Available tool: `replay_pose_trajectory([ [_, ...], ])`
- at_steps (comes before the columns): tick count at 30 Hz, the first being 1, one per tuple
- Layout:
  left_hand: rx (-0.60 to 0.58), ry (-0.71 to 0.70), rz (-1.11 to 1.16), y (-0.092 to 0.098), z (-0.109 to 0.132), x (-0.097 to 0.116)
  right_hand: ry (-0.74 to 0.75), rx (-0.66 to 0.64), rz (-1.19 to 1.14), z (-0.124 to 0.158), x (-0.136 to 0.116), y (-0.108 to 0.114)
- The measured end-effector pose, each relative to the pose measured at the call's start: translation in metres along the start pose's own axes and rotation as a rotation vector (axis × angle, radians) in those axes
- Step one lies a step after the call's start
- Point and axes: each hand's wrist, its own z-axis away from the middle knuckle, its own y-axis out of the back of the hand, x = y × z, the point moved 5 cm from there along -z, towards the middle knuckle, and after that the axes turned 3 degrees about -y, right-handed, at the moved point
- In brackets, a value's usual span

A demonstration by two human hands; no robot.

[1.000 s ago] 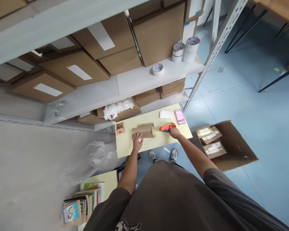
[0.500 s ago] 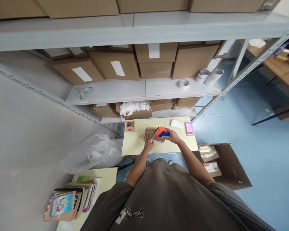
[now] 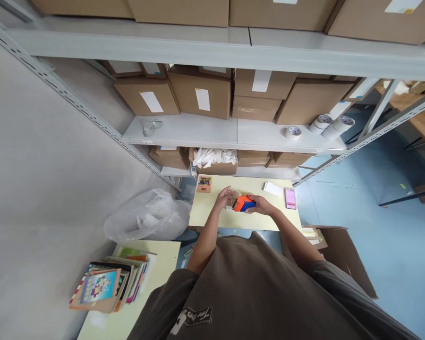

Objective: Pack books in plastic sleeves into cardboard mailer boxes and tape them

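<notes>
On the pale yellow table [image 3: 212, 215] my right hand [image 3: 260, 206] grips an orange and blue tape dispenser [image 3: 243, 203] held over a small cardboard parcel [image 3: 233, 195], which is mostly hidden beneath both hands. My left hand [image 3: 223, 198] rests on the parcel's left end with its fingers spread. A small colourful card [image 3: 204, 183] lies at the table's far left corner. White paper [image 3: 272, 189] and a pink pad [image 3: 290, 198] lie to the right.
Metal shelving [image 3: 233, 134] behind the table holds cardboard boxes and tape rolls [image 3: 333, 125]. An open carton [image 3: 340, 259] stands on the blue floor at right. A clear plastic bag [image 3: 145, 219] lies at left, and a stack of books [image 3: 109, 285] sits on a second table.
My right hand picked the tape dispenser up from the table at right and brought it over the parcel. My left hand stayed on the parcel. The view swung left and upward.
</notes>
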Motion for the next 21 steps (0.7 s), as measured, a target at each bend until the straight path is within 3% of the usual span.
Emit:
replay_pose_trajectory([
  [4, -0.181, -0.066, 0.033, -0.012, -0.007, 0.035, 0.037, -0.037, 0.009, 0.006, -0.017, 0.007],
  [8, -0.147, -0.044, 0.010, -0.012, -0.004, 0.047, 0.017, -0.050, -0.003, 0.012, -0.023, 0.015],
  [15, 0.023, -0.069, -0.132, 0.020, -0.003, 0.065, -0.074, -0.079, 0.017, 0.020, -0.015, 0.025],
  [21, -0.096, 0.016, -0.287, 0.053, 0.000, 0.078, -0.197, -0.024, -0.011, 0.026, 0.005, 0.041],
])
